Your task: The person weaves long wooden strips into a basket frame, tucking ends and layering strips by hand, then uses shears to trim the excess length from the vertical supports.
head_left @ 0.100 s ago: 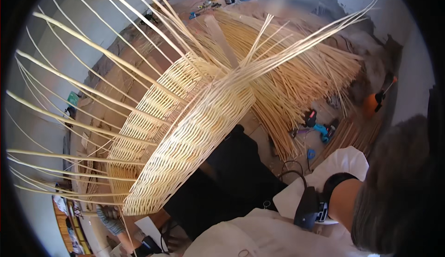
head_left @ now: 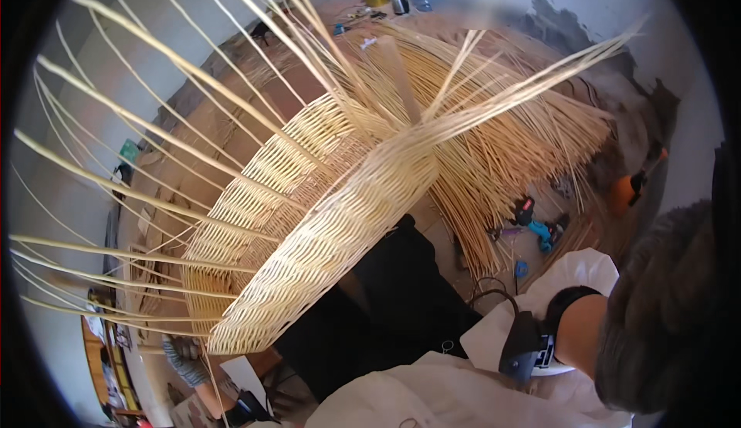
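– Pale wall (head_left: pixel 610 0), cluttered floor (head_left: pixel 436 231), pile of cane (head_left: pixel 502 135) spread at upper right. Only the head view. Main thing?

– Wicker basket (head_left: pixel 332 235), long and open, slanting through the middle, in front of a black cloth (head_left: pixel 394 281). Long stakes (head_left: pixel 147 32) fan out left; a bunch of loose ends (head_left: pixel 532 92) sticks out upper right, over the cane.

– What could go wrong?

– My guess: turn it, and those loose ends snag in the cane, pulling the weave askew. Stakes could poke or bend against the left-hand wall. The cable (head_left: pixel 494 281) by the right wrist might catch too. If the low end is its main support, it could tip; what bears it is unclear.

– Fingers versus basket?

– Left hand (head_left: pixel 182 346), gloved, sits right at the basket's lower-left end, partly behind stakes. Looks in contact; finger spread and grip, can't tell.

– Right?

– Dark blurred shape past the wrist, probably the gloved right hand (head_left: pixel 660 312), close to the camera. Well apart from the basket, off to its right. Finger opening unreadable; no held thing visible.
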`<state>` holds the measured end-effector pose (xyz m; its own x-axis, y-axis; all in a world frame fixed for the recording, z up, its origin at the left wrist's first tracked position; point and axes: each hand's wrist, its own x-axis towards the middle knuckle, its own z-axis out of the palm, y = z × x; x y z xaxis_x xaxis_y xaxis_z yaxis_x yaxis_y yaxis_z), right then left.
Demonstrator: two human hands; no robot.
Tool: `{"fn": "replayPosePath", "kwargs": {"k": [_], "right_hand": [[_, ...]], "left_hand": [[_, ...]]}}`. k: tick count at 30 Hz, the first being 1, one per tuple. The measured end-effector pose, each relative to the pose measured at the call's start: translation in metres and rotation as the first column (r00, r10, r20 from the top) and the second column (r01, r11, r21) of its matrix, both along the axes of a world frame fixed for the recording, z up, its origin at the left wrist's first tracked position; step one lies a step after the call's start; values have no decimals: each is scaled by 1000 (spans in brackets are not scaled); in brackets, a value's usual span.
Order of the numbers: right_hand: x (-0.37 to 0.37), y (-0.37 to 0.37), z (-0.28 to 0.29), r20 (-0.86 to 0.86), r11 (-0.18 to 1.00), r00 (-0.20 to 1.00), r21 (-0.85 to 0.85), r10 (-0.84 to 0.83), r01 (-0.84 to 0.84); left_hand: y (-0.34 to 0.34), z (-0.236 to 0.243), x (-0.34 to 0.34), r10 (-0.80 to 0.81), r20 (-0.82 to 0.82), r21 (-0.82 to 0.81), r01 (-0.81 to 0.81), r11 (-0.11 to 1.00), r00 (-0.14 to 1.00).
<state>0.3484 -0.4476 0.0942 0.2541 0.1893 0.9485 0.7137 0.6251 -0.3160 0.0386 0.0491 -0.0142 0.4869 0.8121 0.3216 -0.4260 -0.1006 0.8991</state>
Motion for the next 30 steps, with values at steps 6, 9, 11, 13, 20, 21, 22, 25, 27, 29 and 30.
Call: {"fn": "replayPosePath", "kwargs": {"k": [6,9,11,13,20,21,22,25,27,29,30], "right_hand": [[59,4,1,-27,998,998,40,-57,58],[76,25,24,-18,999,999,27,-37,37],[93,38,29,-117,998,991,9,-68,69],[145,124,9,-336,576,524,-71,-783,814],[244,202,-65,-531,753,543,-542,-651,373],[259,209,-60,-473,679,488,-497,-734,540],[263,214,-45,-466,673,486,-484,-739,559],[290,212,-18,-375,556,412,-576,-831,599],[363,203,-53,195,139,268,-503,-943,853],[406,208,-108,127,272,442,-629,-888,728],[390,228,-107,275,138,385,-629,-881,765]], "left_hand": [[-53,-2,86,628,-137,-175,-643,746,766],[-46,1,97,620,55,-386,-556,736,783],[-32,-12,65,466,-182,-45,-480,876,866],[-6,-17,63,331,-140,46,-328,944,933],[-28,15,72,-94,281,-12,101,995,955],[-39,14,70,-141,308,-2,149,989,941],[-57,12,70,-193,332,8,202,979,923],[-111,4,68,-294,163,-112,314,943,942],[-119,-7,93,-527,183,162,503,849,830],[-122,-57,78,-571,46,31,570,821,820],[-120,-78,65,-563,-32,-30,562,826,826]]}}
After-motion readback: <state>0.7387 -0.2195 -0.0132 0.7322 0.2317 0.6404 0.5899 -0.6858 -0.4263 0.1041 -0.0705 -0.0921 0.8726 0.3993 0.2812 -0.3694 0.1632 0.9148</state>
